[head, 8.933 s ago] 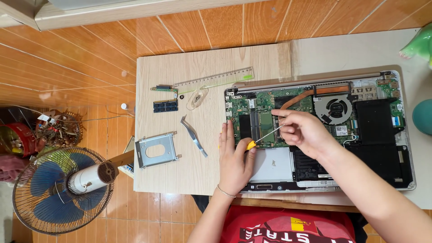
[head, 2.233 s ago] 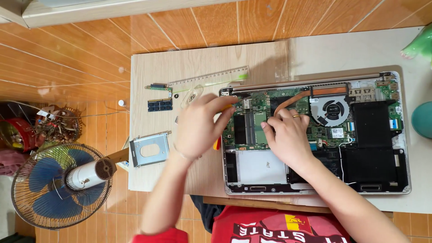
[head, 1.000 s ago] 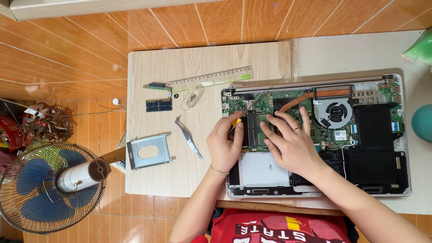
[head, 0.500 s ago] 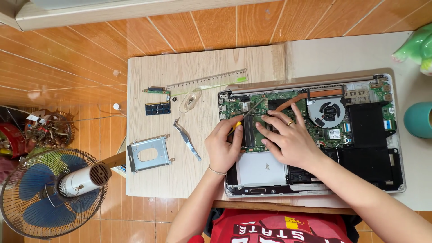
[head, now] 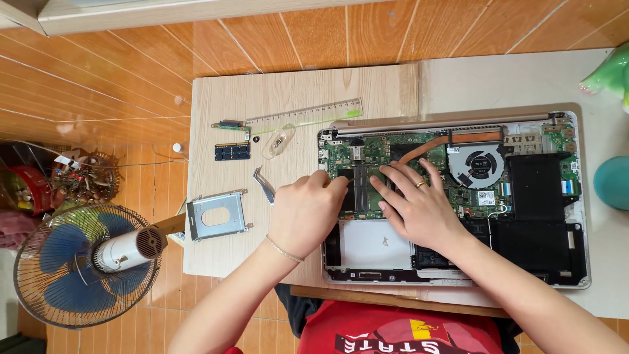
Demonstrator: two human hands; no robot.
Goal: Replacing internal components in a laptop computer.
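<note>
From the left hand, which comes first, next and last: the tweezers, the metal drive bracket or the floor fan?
Measured from the left hand:
1. Tweezers, just beside it on the board.
2. Metal drive bracket, farther out near the board's edge.
3. Floor fan, down on the floor.

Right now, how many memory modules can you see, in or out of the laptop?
2. One loose memory module lies on the wooden board left of the laptop; one seated module sits between both hands. Hands may hide more.

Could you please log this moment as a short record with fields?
surface: wooden board
left hand: fingertips on memory module in opened laptop
right hand: flat on the green circuit board, ring on one finger
fan: cooling fan, uncovered
loose parts: spare memory stick, metal drive bracket, tweezers, clear ruler
floor: electric fan
</note>
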